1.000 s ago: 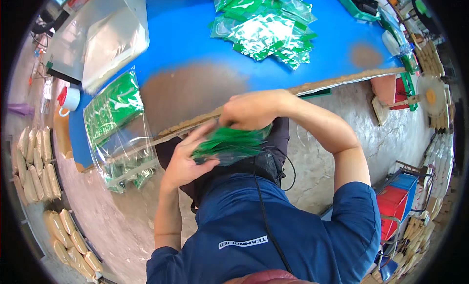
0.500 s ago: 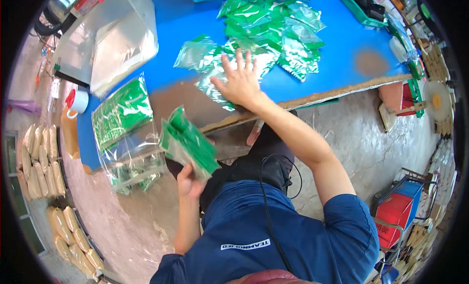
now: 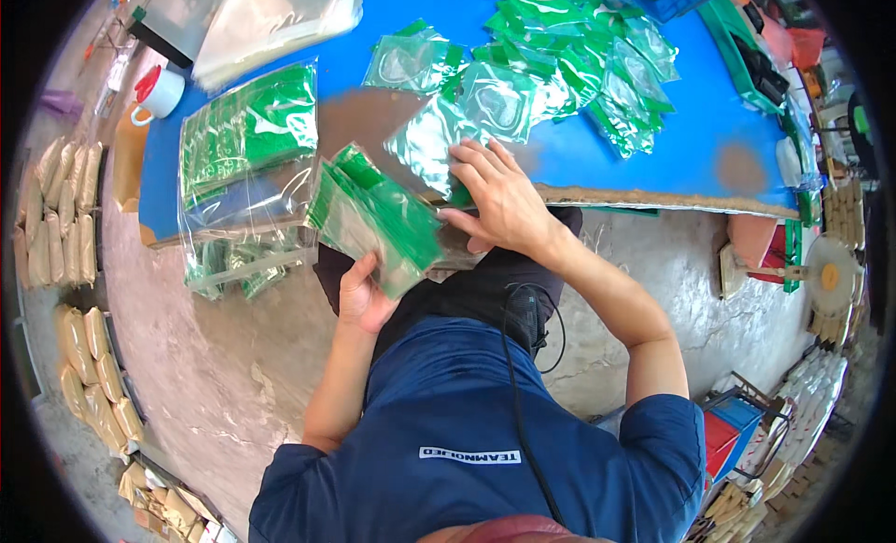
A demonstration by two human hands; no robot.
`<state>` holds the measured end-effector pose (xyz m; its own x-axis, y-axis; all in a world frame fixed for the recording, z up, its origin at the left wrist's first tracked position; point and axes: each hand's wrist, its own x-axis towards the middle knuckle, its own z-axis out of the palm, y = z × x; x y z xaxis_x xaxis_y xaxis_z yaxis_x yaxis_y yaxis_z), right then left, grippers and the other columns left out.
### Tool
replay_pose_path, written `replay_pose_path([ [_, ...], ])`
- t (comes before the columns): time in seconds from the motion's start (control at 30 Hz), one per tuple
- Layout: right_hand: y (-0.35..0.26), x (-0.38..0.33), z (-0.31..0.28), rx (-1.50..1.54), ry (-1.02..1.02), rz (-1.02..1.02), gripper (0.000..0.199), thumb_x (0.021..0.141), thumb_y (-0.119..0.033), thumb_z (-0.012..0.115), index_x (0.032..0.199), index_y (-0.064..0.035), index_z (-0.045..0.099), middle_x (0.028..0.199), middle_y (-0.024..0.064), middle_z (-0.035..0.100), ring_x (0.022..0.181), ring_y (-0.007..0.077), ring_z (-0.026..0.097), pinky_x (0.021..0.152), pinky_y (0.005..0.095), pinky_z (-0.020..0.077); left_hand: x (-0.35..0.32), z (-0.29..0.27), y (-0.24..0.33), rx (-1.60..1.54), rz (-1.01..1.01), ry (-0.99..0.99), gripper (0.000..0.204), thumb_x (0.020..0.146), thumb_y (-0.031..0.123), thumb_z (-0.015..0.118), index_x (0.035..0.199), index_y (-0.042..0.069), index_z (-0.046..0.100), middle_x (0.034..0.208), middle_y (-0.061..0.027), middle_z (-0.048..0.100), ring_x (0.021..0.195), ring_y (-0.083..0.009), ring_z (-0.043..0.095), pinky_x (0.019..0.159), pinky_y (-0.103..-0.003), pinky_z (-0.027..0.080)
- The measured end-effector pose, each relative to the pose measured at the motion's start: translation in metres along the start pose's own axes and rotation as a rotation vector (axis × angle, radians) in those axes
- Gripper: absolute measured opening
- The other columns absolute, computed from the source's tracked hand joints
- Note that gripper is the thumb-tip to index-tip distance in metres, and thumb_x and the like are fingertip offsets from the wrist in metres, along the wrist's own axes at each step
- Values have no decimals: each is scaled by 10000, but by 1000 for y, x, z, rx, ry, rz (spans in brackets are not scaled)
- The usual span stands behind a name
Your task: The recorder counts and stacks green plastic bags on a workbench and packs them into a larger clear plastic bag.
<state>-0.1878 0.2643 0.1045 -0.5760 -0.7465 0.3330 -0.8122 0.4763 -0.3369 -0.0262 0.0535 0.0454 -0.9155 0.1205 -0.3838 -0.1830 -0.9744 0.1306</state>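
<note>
A seated person in a dark blue shirt sorts green packets at the edge of a blue table, seen from above.

Nearest, the left hand (image 3: 362, 296) is closed around a fanned stack of green packets (image 3: 373, 218), held tilted just below the table's worn front edge. Just beyond, the right hand (image 3: 499, 199) lies open and flat, fingers spread, pressing on a clear-and-green packet (image 3: 427, 143) at the edge of the blue table (image 3: 597, 160). To the left, a clear plastic bag (image 3: 245, 155) filled with more green packets hangs over the table edge. Farther back, a loose heap of green packets (image 3: 569, 62) covers the tabletop. At the far left corner stand a white mug (image 3: 159, 93) with a red lid and a pile of clear empty bags (image 3: 271, 15).
</note>
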Motion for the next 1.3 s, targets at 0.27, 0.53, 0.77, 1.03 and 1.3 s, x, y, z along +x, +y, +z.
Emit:
replay_pose_path([
  [0.27, -25, 14, 18, 22, 47, -2, 508, 752, -126, 755, 1207, -38, 546, 1049, 135, 529, 1028, 329, 552, 872, 429, 489, -22, 5, 16, 310, 193, 121, 583, 864, 76, 700, 1393, 11, 464, 1331, -126, 589, 1256, -282, 556, 1093, -469, 437],
  [0.53, -6, 15, -37, 387, 463, 283, 292, 778, 92, 623, 1026, -59, 654, 970, 131, 668, 955, 302, 676, 778, 374, 558, -26, 25, 26, 426, 68, 91, 589, 888, 127, 709, 1403, 11, 446, 1342, -132, 573, 1194, -259, 596, 1038, -446, 488],
  [0.77, -38, 2, -30, 165, -85, -438, 431, 658, -39, 709, 1081, -93, 644, 1323, 113, 595, 1340, 326, 485, 1151, 532, 335, -1, 23, 3, 277, -95, -25, 584, 898, 144, 712, 1404, 17, 450, 1325, -115, 584, 1189, -240, 601, 1014, -415, 510],
  [1.03, 16, -18, -4, -107, 55, 172, 416, 878, -209, 624, 1255, -38, 591, 1248, 202, 546, 1162, 408, 514, 982, 524, 415, 15, -1, -13, -10, -98, -47, 556, 875, 32, 686, 1386, 5, 468, 1339, -150, 577, 1267, -331, 545, 1114, -512, 416],
  [1.3, 68, 30, -27, -167, 379, 233, 442, 843, -310, 734, 1140, 0, 628, 1086, 179, 611, 1023, 357, 586, 890, 453, 480, 15, 9, -19, 92, 94, 48, 555, 919, 81, 652, 1430, 31, 438, 1408, -127, 543, 1327, -299, 497, 1149, -495, 375],
])
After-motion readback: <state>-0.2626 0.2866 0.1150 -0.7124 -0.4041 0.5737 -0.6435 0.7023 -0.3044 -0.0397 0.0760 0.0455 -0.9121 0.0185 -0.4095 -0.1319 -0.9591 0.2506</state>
